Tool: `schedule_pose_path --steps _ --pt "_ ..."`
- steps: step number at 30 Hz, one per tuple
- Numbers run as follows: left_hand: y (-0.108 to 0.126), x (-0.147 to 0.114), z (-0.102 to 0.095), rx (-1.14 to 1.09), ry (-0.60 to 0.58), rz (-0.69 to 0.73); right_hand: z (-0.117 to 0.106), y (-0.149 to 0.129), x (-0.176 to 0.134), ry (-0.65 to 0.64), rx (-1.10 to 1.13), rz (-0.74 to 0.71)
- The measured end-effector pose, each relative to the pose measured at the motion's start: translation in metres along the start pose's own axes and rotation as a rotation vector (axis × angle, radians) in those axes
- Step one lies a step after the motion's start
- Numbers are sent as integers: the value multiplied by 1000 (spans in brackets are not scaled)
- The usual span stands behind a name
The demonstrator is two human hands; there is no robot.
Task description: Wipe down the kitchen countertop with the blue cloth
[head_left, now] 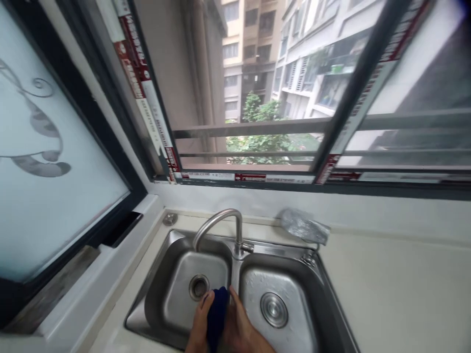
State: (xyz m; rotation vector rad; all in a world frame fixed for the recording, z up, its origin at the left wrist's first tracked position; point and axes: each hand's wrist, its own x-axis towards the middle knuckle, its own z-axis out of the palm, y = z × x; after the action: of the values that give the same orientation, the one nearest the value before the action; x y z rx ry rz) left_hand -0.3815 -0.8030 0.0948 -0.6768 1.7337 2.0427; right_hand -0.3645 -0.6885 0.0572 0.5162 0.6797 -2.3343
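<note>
A dark blue cloth (pixel 217 314) is bunched between my two hands, above the near side of the double sink and close to its divider. My left hand (pixel 200 321) is closed on the cloth, its thumb lying along the left side. On the other side, my right hand (pixel 245 328) presses against the cloth, one digit stretched upward and the other fingers partly hidden and curled around it. Beyond the hands, the steel faucet (pixel 221 215) arches over the left basin (pixel 176 294). No water stream shows from its spout.
The right basin (pixel 290 289) has a strainer (pixel 274 310) and water drops. An open drain (pixel 199 287) sits in the left basin. Crumpled clear plastic (pixel 303 225) lies behind the sink. A dark phone-like slab (pixel 123 229) rests on the left ledge. A window frame (pixel 250 179) borders the counter (pixel 405 284).
</note>
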Motion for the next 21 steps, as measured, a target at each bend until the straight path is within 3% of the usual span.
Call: schedule_pose_path --steps 3,5,6,8,12,14,19,21 --pt "1 -4 -5 501 137 380 7 -4 -12 -79 33 -38" --pt "3 -4 -6 570 152 557 8 -5 -23 -93 28 -80" --pt "3 -3 -5 522 113 574 8 -5 -30 -93 17 -96" --pt "2 -5 0 348 -46 474 6 -2 -43 -84 -14 -103" --pt "-3 -15 13 -36 -484 121 8 -2 -72 23 -20 -110" --pt "-9 -21 16 -110 -616 28 11 -3 -87 75 36 -129" --pt "-38 -31 19 -116 -567 106 4 13 -116 95 292 -269" --pt "-51 -33 31 -248 -609 -37 -7 24 -125 132 381 -341"
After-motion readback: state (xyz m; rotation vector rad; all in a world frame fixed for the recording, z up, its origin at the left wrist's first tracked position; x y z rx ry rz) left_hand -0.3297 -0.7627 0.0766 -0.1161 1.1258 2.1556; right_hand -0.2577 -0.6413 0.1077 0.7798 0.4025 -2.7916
